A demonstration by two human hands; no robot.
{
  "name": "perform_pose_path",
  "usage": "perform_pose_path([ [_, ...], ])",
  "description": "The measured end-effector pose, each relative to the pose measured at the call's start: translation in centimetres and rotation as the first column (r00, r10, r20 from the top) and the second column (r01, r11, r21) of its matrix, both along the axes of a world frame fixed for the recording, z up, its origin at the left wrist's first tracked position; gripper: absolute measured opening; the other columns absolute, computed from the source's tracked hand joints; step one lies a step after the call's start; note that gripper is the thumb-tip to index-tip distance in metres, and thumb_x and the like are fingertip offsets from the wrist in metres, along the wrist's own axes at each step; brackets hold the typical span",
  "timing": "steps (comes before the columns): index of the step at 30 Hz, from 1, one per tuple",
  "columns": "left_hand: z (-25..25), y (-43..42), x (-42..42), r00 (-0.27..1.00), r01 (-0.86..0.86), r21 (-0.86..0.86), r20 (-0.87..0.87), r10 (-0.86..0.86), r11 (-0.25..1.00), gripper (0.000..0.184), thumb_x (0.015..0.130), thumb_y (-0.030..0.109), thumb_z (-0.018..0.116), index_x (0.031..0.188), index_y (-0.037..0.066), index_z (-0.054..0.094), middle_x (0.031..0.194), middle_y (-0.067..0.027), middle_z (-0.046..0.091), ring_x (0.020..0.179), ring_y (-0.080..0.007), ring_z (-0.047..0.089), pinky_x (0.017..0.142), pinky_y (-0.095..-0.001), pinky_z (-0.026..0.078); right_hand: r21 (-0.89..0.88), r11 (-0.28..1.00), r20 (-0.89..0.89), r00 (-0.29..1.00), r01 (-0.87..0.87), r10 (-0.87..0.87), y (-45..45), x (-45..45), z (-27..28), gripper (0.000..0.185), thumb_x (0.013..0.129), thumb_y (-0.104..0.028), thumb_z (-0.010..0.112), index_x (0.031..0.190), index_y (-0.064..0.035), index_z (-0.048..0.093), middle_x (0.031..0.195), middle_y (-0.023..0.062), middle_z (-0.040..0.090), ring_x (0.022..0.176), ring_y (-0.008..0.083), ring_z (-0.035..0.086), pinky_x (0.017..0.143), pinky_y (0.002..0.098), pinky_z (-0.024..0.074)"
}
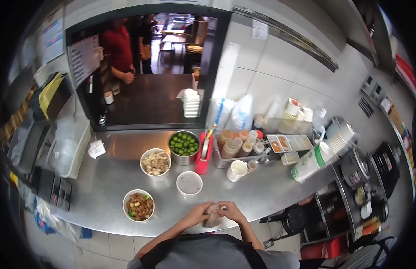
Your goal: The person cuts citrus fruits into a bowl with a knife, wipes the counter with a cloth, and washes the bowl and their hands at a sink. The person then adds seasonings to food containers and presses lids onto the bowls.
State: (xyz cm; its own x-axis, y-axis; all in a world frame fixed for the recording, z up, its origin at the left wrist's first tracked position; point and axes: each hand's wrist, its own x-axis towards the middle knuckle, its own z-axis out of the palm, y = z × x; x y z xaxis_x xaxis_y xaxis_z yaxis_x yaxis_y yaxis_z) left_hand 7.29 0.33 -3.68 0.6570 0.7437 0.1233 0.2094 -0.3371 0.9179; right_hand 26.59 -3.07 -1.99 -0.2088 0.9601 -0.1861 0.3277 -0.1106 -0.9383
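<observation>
At the front edge of the steel counter, my left hand (198,214) and my right hand (232,211) meet around a small, pale brownish packet (212,219). Fingers of both hands are closed on it, and its exact kind is too blurred to make out. Just beyond them stands a white round tub (189,183), greyish inside. To the left is a bowl of browned meat pieces with green bits (139,206). Farther back sit a bowl of pale shredded food (155,162) and a metal pot of green limes (184,144).
A red tape dispenser (202,157) stands beside a basket of sauce bottles (232,150). Rightward are a white cup (237,170), a condiment tray (289,142) and stacked cups (341,139). Behind the pass-through window stands a person in a red shirt (118,47). A plastic bin (71,150) is at left.
</observation>
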Motion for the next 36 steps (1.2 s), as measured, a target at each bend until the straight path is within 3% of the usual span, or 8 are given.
perform_pose_path([
  [4,-0.5,1.1,-1.8,0.989,-0.055,-0.308,-0.148,0.01,0.95,0.03,0.072,0.009,0.06,0.101,0.002,0.058,0.084,-0.0154,0.062,0.069,-0.0171,0.061,0.061,-0.0297,0.047,-0.097,0.995,-0.086,0.996,-0.017,0.009,0.2,-0.2,1.5,0.022,0.082,-0.022,0.063,0.086,-0.0003,0.062,0.07,0.0017,0.056,0.055,0.0063,0.052,0.05,0.0203,0.0436],
  [9,0.5,2.0,-4.6,0.862,-0.2,-0.358,0.379,0.337,0.912,0.026,0.081,0.003,0.051,0.106,0.005,0.048,0.106,-0.0079,0.055,0.094,-0.0166,0.056,0.076,-0.029,0.046,0.364,0.925,0.534,0.838,-0.111,-0.109,0.7,-0.9,-0.1,0.013,0.073,-0.016,0.066,0.068,-0.0052,0.062,0.096,0.0157,0.058,0.094,0.0276,0.053,0.079,0.0356,0.0413],
  [13,4.9,3.8,-9.1,0.427,0.117,-0.88,0.463,0.776,0.461,0.025,0.084,0.007,0.054,0.105,0.008,0.04,0.113,-0.0135,0.049,0.105,-0.0272,0.053,0.085,-0.0381,0.047,0.424,0.896,0.261,0.965,-0.129,0.015,1.9,-2.6,-0.8,0.019,0.073,-0.014,0.066,0.063,-0.0039,0.053,0.1,0.0149,0.058,0.098,0.0238,0.052,0.084,0.0342,0.04],
  [20,4.4,2.5,-15.3,0.25,-0.04,-0.836,0.523,0.815,0.548,0.03,0.084,0.004,0.052,0.111,0.006,0.04,0.105,-0.0138,0.051,0.101,-0.0264,0.053,0.085,-0.0378,0.048,-0.099,0.994,-0.473,0.881,-0.047,-0.005,3.0,-8.2,-1.3,0.011,0.079,-0.006,0.06,0.076,-0.0029,0.049,0.096,0.0088,0.06,0.083,0.0114,0.055,0.075,0.0239,0.0421],
  [23,3.7,1.0,-19.5,0.293,-0.499,-0.691,0.434,0.852,0.524,0.028,0.082,0.009,0.054,0.11,0.005,0.049,0.105,-0.0115,0.051,0.095,-0.0231,0.053,0.081,-0.0358,0.048,-0.063,0.991,-0.362,0.928,-0.117,0.087,3.5,-11.0,-2.0,0.005,0.083,-0.004,0.056,0.083,-0.002,0.051,0.09,0.0067,0.061,0.078,0.0091,0.056,0.071,0.022,0.0431],
  [27,-0.3,-0.5,-25.3,0.105,-0.786,0.588,-0.18,0.978,0.193,0.021,0.077,0.011,0.058,0.097,0.004,0.06,0.096,-0.0139,0.058,0.089,-0.0311,0.056,0.07,-0.0385,0.047,0.07,0.98,-0.318,0.927,-0.185,0.198,4.5,-14.3,-4.3,0.009,0.083,-0.002,0.055,0.092,0.0001,0.052,0.083,0.0042,0.06,0.075,0.0086,0.057,0.069,0.0221,0.0448],
  [30,-1.9,0.2,-28.1,0.418,-0.862,0.165,-0.304,0.856,0.48,0.016,0.076,0.014,0.059,0.089,0.006,0.064,0.087,-0.0143,0.062,0.081,-0.0318,0.059,0.068,-0.0393,0.048,0.16,0.974,-0.169,0.968,-0.157,0.184,6.3,-15.8,-6.4,0.014,0.081,-0.001,0.057,0.095,0.0,0.053,0.081,0.0046,0.06,0.074,0.0096,0.058,0.064,0.0225,0.0454],
  [36,-1.7,2.4,-31.9,0.543,-0.737,0.254,-0.329,0.772,0.627,0.015,0.076,0.022,0.061,0.084,0.011,0.067,0.087,-0.0098,0.064,0.078,-0.0278,0.061,0.069,-0.0374,0.048,0.223,0.965,-0.094,0.982,-0.138,0.162,9.3,-18.6,-4.5,0.017,0.079,0.0,0.059,0.095,0.0001,0.055,0.08,0.0057,0.061,0.072,0.0099,0.059,0.068,0.0234,0.0475],
])
